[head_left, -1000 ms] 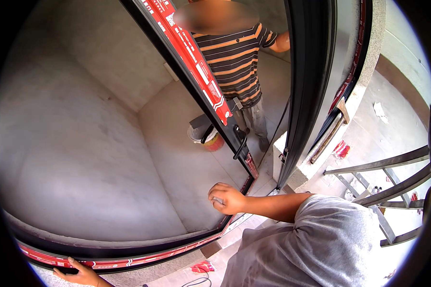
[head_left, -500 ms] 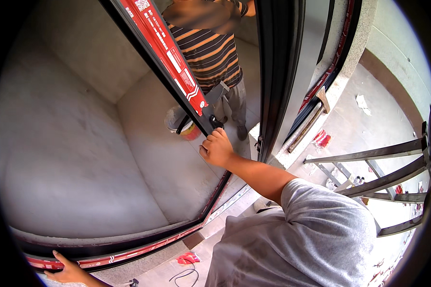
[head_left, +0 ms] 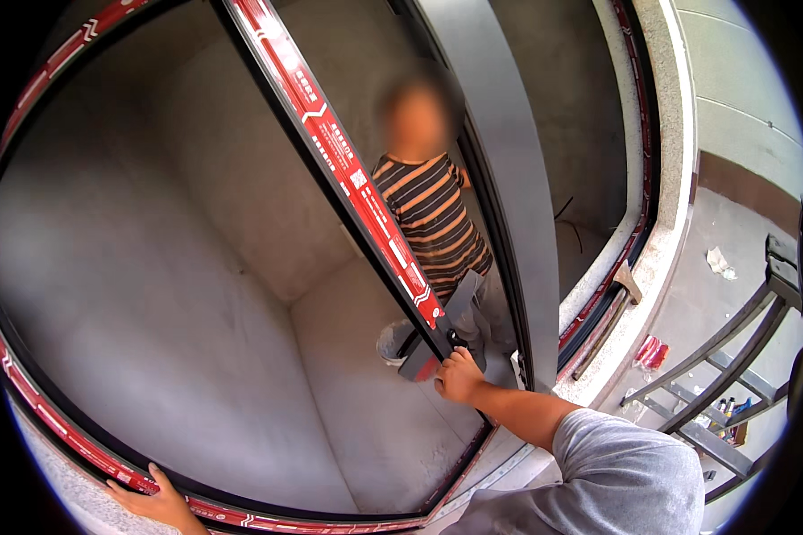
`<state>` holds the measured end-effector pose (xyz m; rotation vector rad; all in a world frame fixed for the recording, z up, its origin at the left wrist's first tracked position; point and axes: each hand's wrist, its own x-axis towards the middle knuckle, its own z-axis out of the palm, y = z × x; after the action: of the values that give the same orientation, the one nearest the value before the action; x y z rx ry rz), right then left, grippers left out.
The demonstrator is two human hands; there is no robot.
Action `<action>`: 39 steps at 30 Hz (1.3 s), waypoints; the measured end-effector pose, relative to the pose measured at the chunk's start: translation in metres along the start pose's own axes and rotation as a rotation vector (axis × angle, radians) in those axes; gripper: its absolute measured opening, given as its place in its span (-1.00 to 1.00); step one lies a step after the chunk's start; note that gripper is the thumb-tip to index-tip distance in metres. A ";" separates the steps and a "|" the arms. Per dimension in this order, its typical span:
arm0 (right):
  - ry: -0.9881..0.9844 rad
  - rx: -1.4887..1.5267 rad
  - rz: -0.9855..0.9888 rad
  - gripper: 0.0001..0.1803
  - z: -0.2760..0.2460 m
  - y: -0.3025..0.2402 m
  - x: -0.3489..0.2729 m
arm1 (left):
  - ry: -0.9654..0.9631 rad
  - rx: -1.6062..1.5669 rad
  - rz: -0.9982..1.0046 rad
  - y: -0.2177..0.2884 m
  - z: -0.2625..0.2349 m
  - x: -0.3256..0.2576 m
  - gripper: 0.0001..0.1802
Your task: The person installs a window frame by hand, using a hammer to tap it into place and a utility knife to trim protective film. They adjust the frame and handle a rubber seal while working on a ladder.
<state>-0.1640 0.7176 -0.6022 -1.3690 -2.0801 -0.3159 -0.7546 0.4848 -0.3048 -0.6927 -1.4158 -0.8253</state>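
My right hand [head_left: 460, 378] is closed on the black handle [head_left: 456, 338] at the lower part of a dark window sash [head_left: 352, 210]. Red printed protective film covers the sash's face. My left hand [head_left: 162, 501] rests with its fingers apart on the lower window frame [head_left: 71, 443], which carries the same red film. Behind the sash stands another person [head_left: 437, 223] in a striped shirt and grey trousers. A grey flat-ended piece [head_left: 463, 297] shows beside that person, partly covered by the sash.
A bucket [head_left: 390, 343] stands on the floor inside. A wide grey upright [head_left: 500, 116] rises right of the sash. On the right ledge lies a hammer [head_left: 629, 283]. A metal ladder [head_left: 732, 357] and a red wrapper [head_left: 651, 353] are on the floor at right.
My view has tilted upward, so the other person and more of the frame show. Both hands stay where they were, on the handle and the lower frame.
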 end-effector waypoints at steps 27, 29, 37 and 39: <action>-0.624 -0.304 0.374 -0.50 -0.183 -0.190 -0.069 | -0.287 -0.294 -0.149 -0.082 0.083 0.058 0.04; -0.681 -0.299 0.393 -0.50 -0.191 -0.189 -0.065 | -0.291 -0.281 -0.141 -0.080 0.080 0.054 0.04; -0.650 -0.302 0.428 -0.49 -0.165 -0.177 -0.051 | -0.313 -0.301 -0.154 -0.058 0.119 0.054 0.00; -0.689 -0.313 0.440 -0.50 -0.167 -0.182 -0.042 | -0.320 -0.301 -0.156 -0.052 0.122 0.059 0.01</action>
<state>-0.2536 0.5220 -0.4739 -2.3278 -2.2116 0.0369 -0.8677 0.5516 -0.2434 -0.9867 -1.6652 -1.1000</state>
